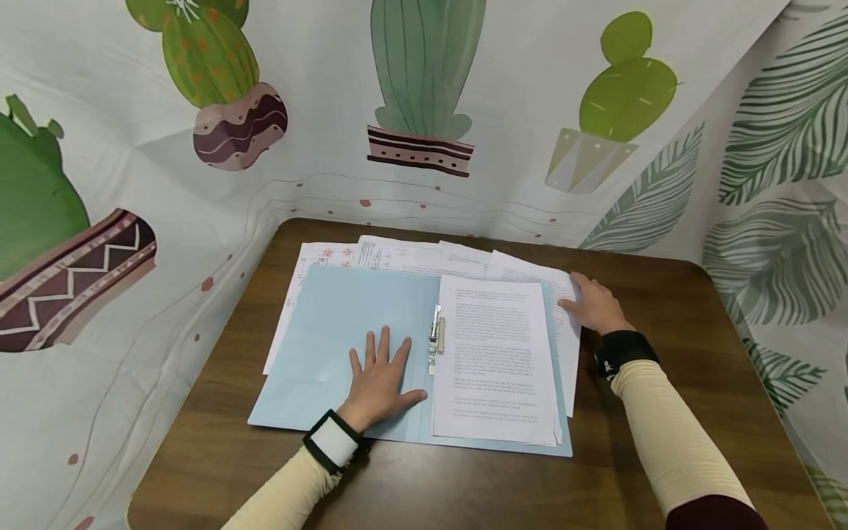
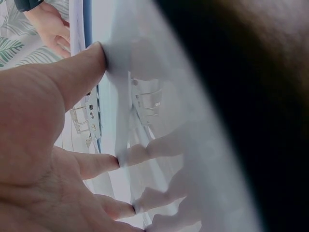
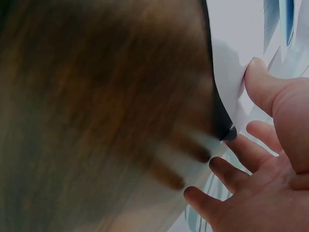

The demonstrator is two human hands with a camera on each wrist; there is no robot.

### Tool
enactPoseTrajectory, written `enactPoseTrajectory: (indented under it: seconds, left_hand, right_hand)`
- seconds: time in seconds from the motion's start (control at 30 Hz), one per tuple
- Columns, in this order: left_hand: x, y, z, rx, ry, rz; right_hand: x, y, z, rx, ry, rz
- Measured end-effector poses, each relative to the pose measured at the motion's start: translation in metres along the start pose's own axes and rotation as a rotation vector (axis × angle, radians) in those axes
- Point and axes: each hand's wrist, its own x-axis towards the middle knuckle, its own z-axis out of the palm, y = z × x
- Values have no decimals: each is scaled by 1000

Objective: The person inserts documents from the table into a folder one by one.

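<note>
A light blue folder (image 1: 344,309) lies spread flat on the table, a metal clip (image 1: 436,340) along its fold and printed pages (image 1: 497,361) on its right half. My left hand (image 1: 380,379) rests palm down on the folder's bare left half, fingers spread; the left wrist view shows its thumb and fingertips on the glossy surface. At the upper right corner of a loose printed sheet (image 1: 566,346) is my right hand (image 1: 596,303). Its thumb (image 3: 263,82) touches the sheet, and the other fingers reach past the corner onto the table. The folder covers part of this sheet.
Several more loose printed papers (image 1: 397,254) stick out behind and left of the folder, partly hidden under it. All lie on a brown wood-grain table (image 1: 636,434). Behind the table hangs a white cloth (image 1: 318,96) with cactus and leaf prints.
</note>
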Motion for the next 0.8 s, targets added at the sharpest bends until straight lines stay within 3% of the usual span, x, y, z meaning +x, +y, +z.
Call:
enactPoseTrajectory:
  seconds: [0.33, 0.57, 0.8]
  left_hand:
    - [0, -1, -1, 19, -1, 0]
    - [0, 0, -2, 18, 0, -3]
    - [-1, 1, -3, 15, -6, -7]
  right_hand:
    - [-5, -7, 8, 38, 139, 35]
    - [-7, -13, 11, 144, 153, 36]
    - [-9, -15, 12, 177, 199, 19]
